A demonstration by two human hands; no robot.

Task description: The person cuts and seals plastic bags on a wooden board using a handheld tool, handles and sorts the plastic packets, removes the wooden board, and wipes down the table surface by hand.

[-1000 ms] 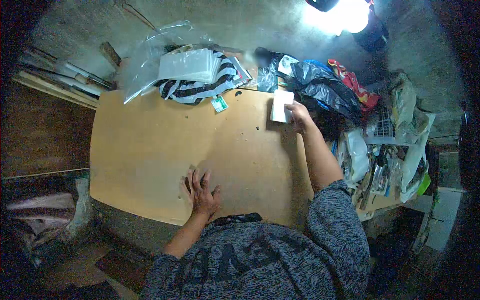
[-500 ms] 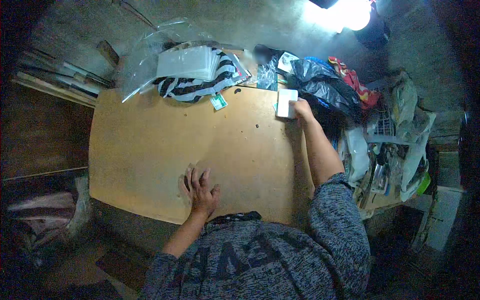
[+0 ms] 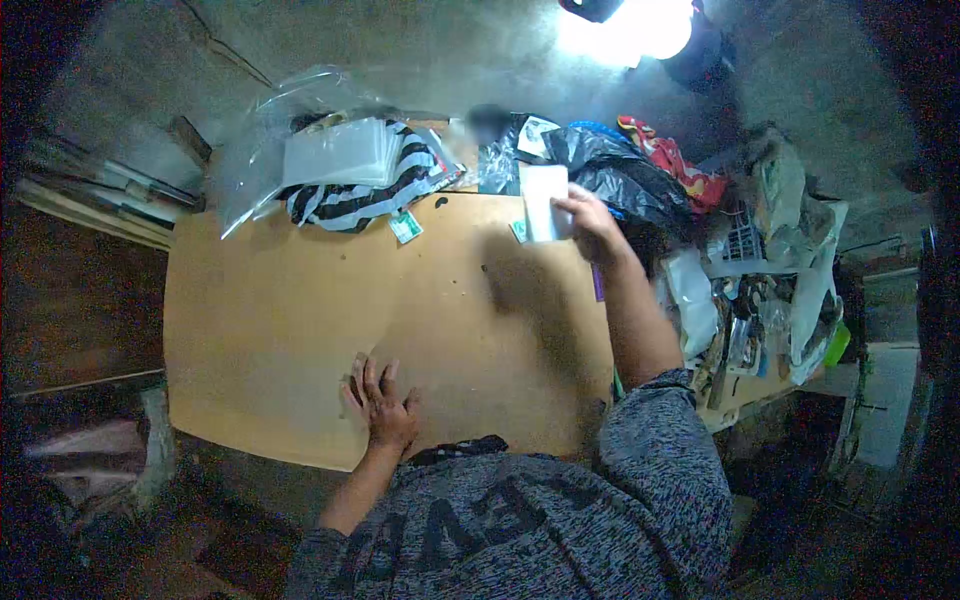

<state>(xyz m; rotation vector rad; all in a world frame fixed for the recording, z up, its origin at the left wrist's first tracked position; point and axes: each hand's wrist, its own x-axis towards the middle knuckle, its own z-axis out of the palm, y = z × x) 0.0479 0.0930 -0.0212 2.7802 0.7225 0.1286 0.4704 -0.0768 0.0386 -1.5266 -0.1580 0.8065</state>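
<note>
My right hand (image 3: 592, 222) grips the right edge of a white rectangular piece (image 3: 544, 203), thumb on top. Whether it is a packet or a stack of sheets I cannot tell. It is raised over the far right of the wooden table (image 3: 270, 330) and throws a broad shadow. A small green card (image 3: 519, 231) shows beside its lower left edge. Near the table's front edge my left hand (image 3: 388, 405) rests with fingers spread on the bare wood, holding nothing.
Clear plastic sleeves (image 3: 335, 152) lie on a black-and-white striped cloth (image 3: 350, 205) at the back left. Another green card (image 3: 405, 227) lies before them. Black plastic bags (image 3: 630, 180) and a red cloth (image 3: 670, 165) are heaped at the back right. Plastic-wrapped items (image 3: 745, 330) crowd the right side.
My right hand has lifted the white piece off the tabletop, and its shadow has spread. The whole view has shifted a little. My left hand stays spread on the table.
</note>
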